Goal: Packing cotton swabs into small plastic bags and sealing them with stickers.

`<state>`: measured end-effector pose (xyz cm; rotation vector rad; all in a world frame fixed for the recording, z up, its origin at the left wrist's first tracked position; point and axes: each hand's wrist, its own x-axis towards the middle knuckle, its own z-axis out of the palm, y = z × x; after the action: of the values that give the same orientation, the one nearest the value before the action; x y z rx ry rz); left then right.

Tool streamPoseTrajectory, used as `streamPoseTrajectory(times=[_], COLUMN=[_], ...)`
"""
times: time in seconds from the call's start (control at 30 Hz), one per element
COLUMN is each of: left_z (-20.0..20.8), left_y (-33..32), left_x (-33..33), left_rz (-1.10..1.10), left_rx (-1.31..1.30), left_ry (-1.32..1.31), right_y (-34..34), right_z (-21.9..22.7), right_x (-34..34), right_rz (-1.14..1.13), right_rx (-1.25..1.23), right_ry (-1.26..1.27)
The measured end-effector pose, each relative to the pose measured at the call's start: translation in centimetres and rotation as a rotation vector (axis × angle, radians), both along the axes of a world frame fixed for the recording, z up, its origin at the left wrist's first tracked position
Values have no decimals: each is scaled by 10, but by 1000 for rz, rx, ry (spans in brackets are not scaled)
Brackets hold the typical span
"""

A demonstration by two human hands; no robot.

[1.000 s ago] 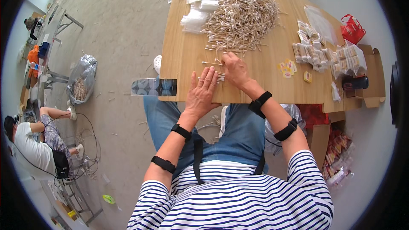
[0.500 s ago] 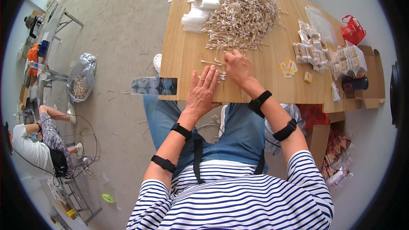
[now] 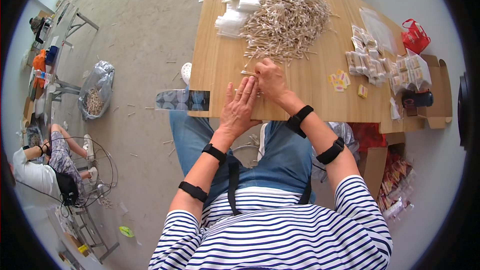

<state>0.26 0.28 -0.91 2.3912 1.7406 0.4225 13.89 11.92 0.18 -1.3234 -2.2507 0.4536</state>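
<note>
My left hand lies flat near the table's front edge, fingers stretched forward, over a small row of cotton swabs that it mostly hides. Against its fingertips, my right hand is closed in a pinch. A cotton swab with a white tip sticks out to the left from those fingers; how many they hold is hidden. Beyond both hands rises a large heap of loose cotton swabs with pale sticks. Clear plastic bags are stacked at the heap's left side.
On the wooden table, packed swab bundles lie at the right beside yellow cards and a small yellow box. An open cardboard box and a red bag stand farther right. Another person sits at the left.
My right hand has moved left and slightly nearer from the heap's edge, up to my left fingertips, with a swab in its pinch. My left hand has stayed in place.
</note>
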Motion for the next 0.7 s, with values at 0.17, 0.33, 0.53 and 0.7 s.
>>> streamPoseTrajectory(times=[0.17, 0.33, 0.53, 0.7], left_z=[2, 2, 1, 1], left_y=[-1, -3, 1, -1], left_x=[0, -2, 4, -1], left_rz=[15, 30, 0, 23], left_rx=[-17, -22, 2, 1], left_ry=[18, -12, -46, -27], right_y=[-2, 24, 38, 12], right_z=[0, 13, 8, 13], right_x=[12, -12, -14, -6], right_rz=[152, 60, 138, 79], right_rx=[-35, 125, 321, 46], right_ry=[-19, -78, -233, -265])
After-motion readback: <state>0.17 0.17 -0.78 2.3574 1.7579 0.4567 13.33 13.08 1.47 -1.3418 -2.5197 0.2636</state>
